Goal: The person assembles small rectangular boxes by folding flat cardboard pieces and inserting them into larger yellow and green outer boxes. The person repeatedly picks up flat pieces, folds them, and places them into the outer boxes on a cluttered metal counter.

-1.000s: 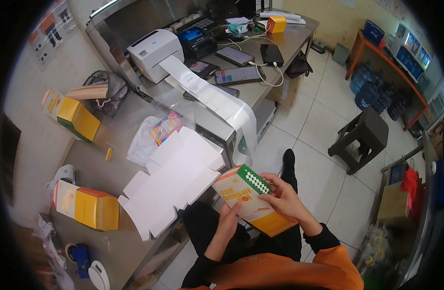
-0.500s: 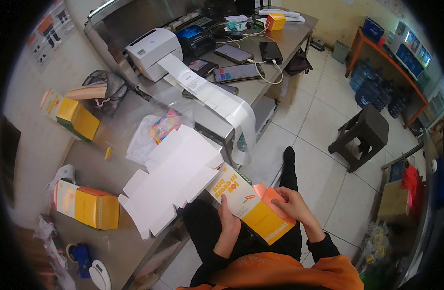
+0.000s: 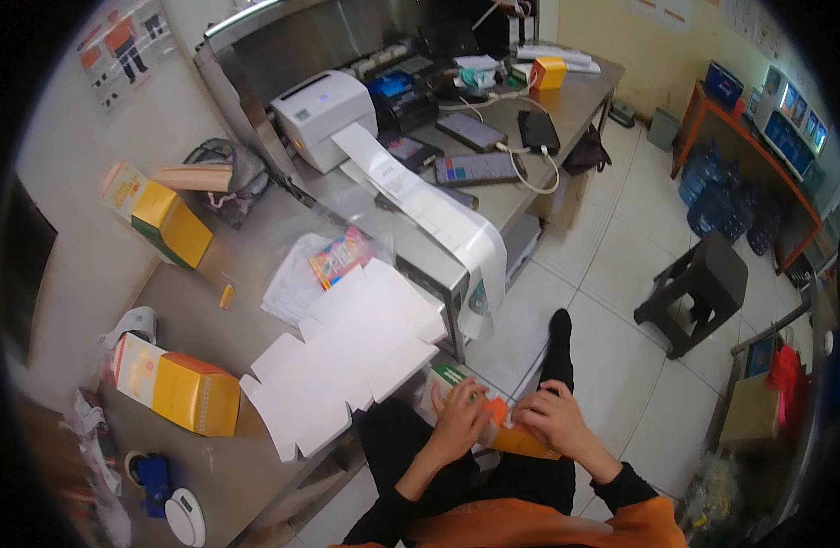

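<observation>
Left hand (image 3: 458,422) and right hand (image 3: 559,424) grasp 1 carton (image 3: 528,445) (seemingly unclosed); 2 boxes (image 3: 200,395) formed, 1 card (image 3: 356,347) flat at bench (image 3: 193,315) edge.

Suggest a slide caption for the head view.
Left hand and right hand at a yellow carton, beside white cardboard on a metal table.

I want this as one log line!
left hand: on yellow-white cardboard box | right hand: same box | flat white cardboard: on grey metal table

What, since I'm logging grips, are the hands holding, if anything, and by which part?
A partly yellow box, apparently: the left hand is over it near its green end, the right hand by the orange flap. The exact grip is hidden.
</observation>
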{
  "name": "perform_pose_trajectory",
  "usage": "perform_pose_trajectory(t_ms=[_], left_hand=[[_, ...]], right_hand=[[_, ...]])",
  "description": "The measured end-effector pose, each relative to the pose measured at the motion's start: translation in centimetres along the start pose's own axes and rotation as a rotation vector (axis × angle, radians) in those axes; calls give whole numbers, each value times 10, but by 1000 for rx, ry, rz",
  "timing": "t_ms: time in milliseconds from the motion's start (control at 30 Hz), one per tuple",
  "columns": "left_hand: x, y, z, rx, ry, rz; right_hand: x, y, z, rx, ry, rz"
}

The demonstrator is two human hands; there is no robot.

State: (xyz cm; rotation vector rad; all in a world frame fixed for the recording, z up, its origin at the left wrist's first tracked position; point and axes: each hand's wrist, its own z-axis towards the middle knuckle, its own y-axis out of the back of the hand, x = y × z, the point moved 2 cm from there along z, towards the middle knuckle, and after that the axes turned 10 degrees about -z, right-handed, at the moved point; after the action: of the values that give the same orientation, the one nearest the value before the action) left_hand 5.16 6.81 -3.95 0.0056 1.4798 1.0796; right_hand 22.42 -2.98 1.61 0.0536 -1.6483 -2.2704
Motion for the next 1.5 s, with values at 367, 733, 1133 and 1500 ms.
perform_pose_trajectory(t_ms=[367,733,1133,1500], left_hand=[[-33,7,-8,327,-202,-79],[-36,30,-7,568,-30,-63],[-42,21,-8,485,-131,7],[-58,14,-31,398,-424,556]], right_hand=[[14,10,-12,-146,-44,195],[7,20,-6,-124,20,271],[15,24,0,17,28,262],[10,-5,-11,459,-294,602]])
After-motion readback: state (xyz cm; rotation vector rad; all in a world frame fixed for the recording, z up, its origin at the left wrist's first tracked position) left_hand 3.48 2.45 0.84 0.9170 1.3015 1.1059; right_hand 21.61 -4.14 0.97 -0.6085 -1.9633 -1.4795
